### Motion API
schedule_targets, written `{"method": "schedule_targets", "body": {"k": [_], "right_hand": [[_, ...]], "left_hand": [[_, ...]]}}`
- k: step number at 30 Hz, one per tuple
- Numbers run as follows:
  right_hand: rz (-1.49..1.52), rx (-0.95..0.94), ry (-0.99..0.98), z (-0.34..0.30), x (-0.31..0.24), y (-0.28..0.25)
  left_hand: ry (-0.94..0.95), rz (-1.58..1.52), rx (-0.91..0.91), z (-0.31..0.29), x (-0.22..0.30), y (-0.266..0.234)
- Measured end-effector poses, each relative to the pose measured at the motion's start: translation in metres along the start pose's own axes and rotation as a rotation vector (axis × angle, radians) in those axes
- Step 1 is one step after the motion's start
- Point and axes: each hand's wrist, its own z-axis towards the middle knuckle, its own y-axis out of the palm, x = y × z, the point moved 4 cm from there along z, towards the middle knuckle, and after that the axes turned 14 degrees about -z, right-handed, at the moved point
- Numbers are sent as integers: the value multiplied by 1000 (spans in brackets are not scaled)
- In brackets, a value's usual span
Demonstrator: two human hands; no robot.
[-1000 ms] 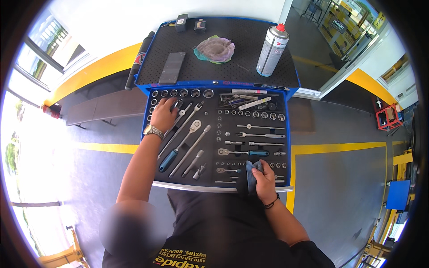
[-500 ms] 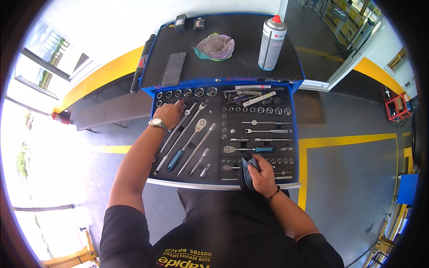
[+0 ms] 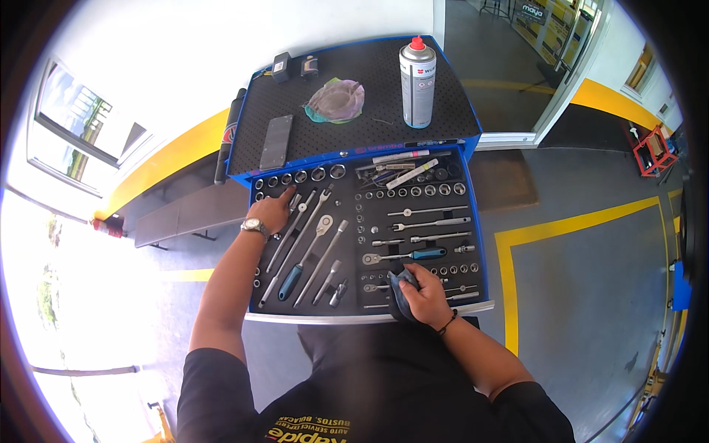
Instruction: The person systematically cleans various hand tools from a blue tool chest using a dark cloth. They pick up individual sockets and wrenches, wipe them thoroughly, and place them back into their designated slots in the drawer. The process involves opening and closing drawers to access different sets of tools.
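Note:
My left hand (image 3: 268,214) reaches over the left half of an open tool drawer (image 3: 347,284). Its index finger stretches toward a row of chrome sockets (image 3: 300,176) along the back, the tip just in front of them. Other fingers are partly hidden under the hand. Beside it lie a long breaker bar (image 3: 299,240) and a large blue-handled ratchet (image 3: 293,279) in dark foam. Over the right front of the drawer, my right hand (image 3: 426,297) is closed around a crumpled dark blue-grey cloth (image 3: 402,290). A smaller blue-handled ratchet (image 3: 427,253) rests just beyond it.
On the cabinet's black perforated top (image 3: 362,136) stand a spray can (image 3: 419,85) with a red cap, a crumpled multicoloured rag (image 3: 336,101), a dark phone-like slab (image 3: 277,142) and a small black box (image 3: 281,66). A bench (image 3: 188,210) stands at left, a red cart (image 3: 654,153) far right.
The view has shifted, so the cabinet sits a little farther left and lower. My left hand stays by the back sockets, its index finger more plainly extended. My right hand keeps the cloth.

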Motion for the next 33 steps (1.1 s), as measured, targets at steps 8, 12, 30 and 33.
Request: {"method": "schedule_targets", "body": {"k": [8,12,30,33], "right_hand": [[-96,-5,-117,-5,-18,-5],[-167,-7,-164,-7,-19,-4],[585,-89,224,-9,-17,-7],[821,-256,177,-11,-64,-15]], "left_hand": [[63,90,3,3,8,-6],[103,191,-48,15,11,-19],[784,-1783,392,-170,106,-29],[850,-2074,276,-212,140,-32]]}}
